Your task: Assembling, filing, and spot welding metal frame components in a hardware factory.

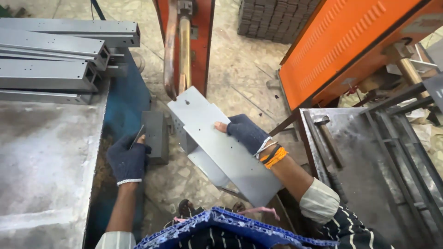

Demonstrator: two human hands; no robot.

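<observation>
A grey folded sheet-metal piece [217,143] with small holes lies slanted in front of me, its far end under the copper arms [177,50] of a red welding machine. My right hand [244,133], in a dark fingerless glove, rests flat on top of the piece, with orange and white bands at the wrist. My left hand [128,159], also gloved, grips a thin flat metal strip [137,136] beside a small dark grey metal block [154,136] at the edge of the blue bench.
Grey metal channel sections [50,60] are stacked at the back of the worn bench top [46,161] on the left. An orange machine housing [350,46] stands at the right, above a steel table [369,184] with a hammer [327,138]. Dark bricks [272,18] are piled on the floor.
</observation>
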